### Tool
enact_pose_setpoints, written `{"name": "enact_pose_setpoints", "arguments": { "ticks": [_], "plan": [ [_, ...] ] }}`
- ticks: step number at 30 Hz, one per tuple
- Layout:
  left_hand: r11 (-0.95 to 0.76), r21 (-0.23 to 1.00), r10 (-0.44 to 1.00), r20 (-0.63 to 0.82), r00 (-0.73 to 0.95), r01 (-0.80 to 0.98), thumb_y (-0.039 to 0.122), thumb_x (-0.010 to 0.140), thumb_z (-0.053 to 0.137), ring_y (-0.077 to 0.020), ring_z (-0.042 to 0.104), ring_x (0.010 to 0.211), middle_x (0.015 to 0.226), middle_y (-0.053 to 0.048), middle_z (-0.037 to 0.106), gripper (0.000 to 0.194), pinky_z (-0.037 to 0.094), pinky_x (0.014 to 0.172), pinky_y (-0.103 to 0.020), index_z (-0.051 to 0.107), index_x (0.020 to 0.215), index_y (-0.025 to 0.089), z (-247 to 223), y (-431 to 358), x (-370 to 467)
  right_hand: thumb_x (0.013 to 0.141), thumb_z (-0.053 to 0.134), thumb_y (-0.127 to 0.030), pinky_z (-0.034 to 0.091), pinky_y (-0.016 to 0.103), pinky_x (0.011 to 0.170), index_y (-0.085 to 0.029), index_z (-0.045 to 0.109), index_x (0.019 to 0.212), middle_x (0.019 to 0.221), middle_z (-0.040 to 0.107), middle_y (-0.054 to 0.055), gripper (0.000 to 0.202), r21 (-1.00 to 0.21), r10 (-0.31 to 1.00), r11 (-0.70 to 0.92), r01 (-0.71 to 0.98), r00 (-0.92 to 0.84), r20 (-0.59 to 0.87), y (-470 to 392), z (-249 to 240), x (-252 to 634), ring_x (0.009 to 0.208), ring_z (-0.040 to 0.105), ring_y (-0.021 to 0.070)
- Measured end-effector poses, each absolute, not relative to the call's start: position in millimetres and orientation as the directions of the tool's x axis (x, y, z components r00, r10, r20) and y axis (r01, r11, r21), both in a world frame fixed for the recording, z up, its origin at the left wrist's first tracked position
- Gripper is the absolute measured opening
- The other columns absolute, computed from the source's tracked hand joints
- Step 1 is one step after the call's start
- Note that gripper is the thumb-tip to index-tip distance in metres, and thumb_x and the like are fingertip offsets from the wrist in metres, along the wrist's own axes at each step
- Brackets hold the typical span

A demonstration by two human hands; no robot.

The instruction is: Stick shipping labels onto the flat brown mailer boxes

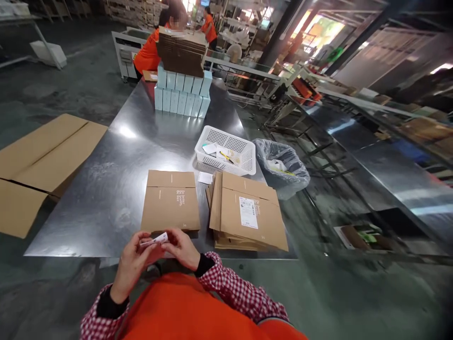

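Observation:
My left hand (131, 262) and my right hand (182, 248) meet near the table's front edge, both closed on a small white printed label (161, 238). It curves between my fingertips, and its print is too small to read. Just beyond lies a flat stack of brown cardboard boxes (170, 208), folded down, with white lettering on top. To the right, a second stack of folded cardboard boxes (231, 222) carries a white shipping label (248, 212). A small white paper (205, 177) rests behind, between the two stacks.
A white plastic basket (249, 158) holds papers and a yellow pen. Right of it stands a bin lined with clear plastic (300, 172). Light blue boxes (182, 101) with cardboard on top stand farther up the metal table (106, 198). A large open carton (46, 146) is at left; co-workers are behind.

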State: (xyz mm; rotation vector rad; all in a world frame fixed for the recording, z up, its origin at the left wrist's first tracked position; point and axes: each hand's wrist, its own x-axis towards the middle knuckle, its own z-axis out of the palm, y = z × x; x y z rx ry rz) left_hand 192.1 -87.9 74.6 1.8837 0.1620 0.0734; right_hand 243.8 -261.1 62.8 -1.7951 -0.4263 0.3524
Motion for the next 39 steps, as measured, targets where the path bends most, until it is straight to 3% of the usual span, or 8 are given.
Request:
{"name": "enact_pose_setpoints", "arguments": {
  "ticks": [4,10,13,19,27,33,37,39],
  "plan": [
    [-0.135,0.972,0.155,-0.169,0.973,0.191,0.048,0.076,0.064,-0.0214,0.07,0.082,0.085,-0.003,0.073,0.044,0.058,0.075,-0.035,0.049,0.108,0.021,67.0,-90.0,196.4,0.079,0.064,-0.044,0.048,0.028,0.073,-0.02,0.069,0.089,0.083,0.061,0.003,0.027,-0.967,0.437,-0.205,0.149,0.898,0.046,-262.6,68.7,252.1,0.079,0.057,0.0158],
    [-0.423,0.878,0.301,-0.094,0.949,0.221,0.057,0.075,0.06,-0.023,0.069,0.078,0.086,-0.005,0.072,0.051,0.056,0.068,-0.034,0.057,0.108,0.018,57.0,-90.0,203.3,0.084,0.057,-0.036,0.044,0.026,0.067,-0.018,0.062,0.076,0.073,0.06,0.001,0.02,-0.959,0.345,-0.246,0.141,0.937,0.049,-252.6,60.5,251.4,0.071,0.055,0.014],
    [-0.561,0.82,0.148,-0.04,0.988,0.117,0.052,0.088,0.044,-0.0196,0.069,0.075,0.084,-0.004,0.073,0.042,0.055,0.066,-0.028,0.064,0.101,0.017,41.3,-78.2,205.8,0.088,0.049,-0.033,0.043,0.025,0.063,-0.018,0.057,0.079,0.069,0.058,0.0,0.019,-0.953,0.317,-0.273,0.128,0.948,0.037,-254.6,46.6,269.8,0.065,0.053,0.0127],
    [-0.704,0.71,-0.046,0.001,0.999,-0.034,0.046,0.09,0.04,-0.0208,0.07,0.072,0.082,-0.005,0.075,0.04,0.055,0.063,-0.028,0.071,0.09,0.02,0.1,-36.0,201.2,0.084,0.046,-0.033,0.047,0.027,0.066,-0.018,0.051,0.091,0.082,0.06,0.003,0.017,-0.92,-0.069,-0.391,-0.025,0.998,0.002,-287.2,27.7,371.2,0.072,0.056,0.0153],
    [-0.755,0.633,-0.15,0.088,0.985,-0.172,0.031,0.089,0.045,-0.026,0.038,0.133,0.139,-0.008,0.05,0.028,0.037,0.106,-0.049,0.07,0.084,0.021,-27.5,-57.3,223.5,0.074,0.06,-0.019,0.045,0.035,0.083,-0.014,0.048,0.11,0.098,0.061,0.008,0.038,-0.695,0.269,-0.71,0.115,0.956,-0.116,-264.9,5.7,411.3,0.09,0.058,0.0203],
    [-0.758,0.634,-0.149,0.066,0.987,-0.157,0.027,0.091,0.042,-0.0252,0.037,0.134,0.14,-0.009,0.048,0.03,0.04,0.105,-0.049,0.069,0.08,0.019,-43.7,-54.2,227.7,0.073,0.069,-0.026,0.039,0.046,0.095,-0.012,0.045,0.126,0.129,0.049,0.02,0.061,-0.561,0.33,-0.8,0.214,0.937,-0.114,-259.9,9.2,403.3,0.114,0.05,0.0306],
    [-0.748,0.646,-0.14,0.073,0.988,-0.154,0.028,0.09,0.042,-0.0237,0.041,0.133,0.137,-0.01,0.053,0.029,0.04,0.106,-0.046,0.069,0.082,0.019,-44.0,-53.1,229.5,0.078,0.064,-0.045,0.011,0.061,0.108,-0.013,0.032,0.142,0.149,0.025,0.022,0.078,-0.353,0.248,-0.905,0.238,0.969,0.019,-250.0,4.3,379.0,0.136,0.021,0.0401],
    [-0.743,0.653,-0.133,0.075,0.988,-0.15,0.027,0.09,0.041,-0.0239,0.042,0.132,0.136,-0.011,0.053,0.03,0.04,0.106,-0.046,0.069,0.082,0.019,-43.7,-53.2,230.9,0.085,0.054,-0.046,0.003,0.057,0.111,-0.015,0.034,0.142,0.151,0.024,0.018,0.068,-0.348,0.37,-0.867,0.357,0.929,0.032,-238.0,-4.5,365.0,0.141,0.012,0.035]
  ]
}}
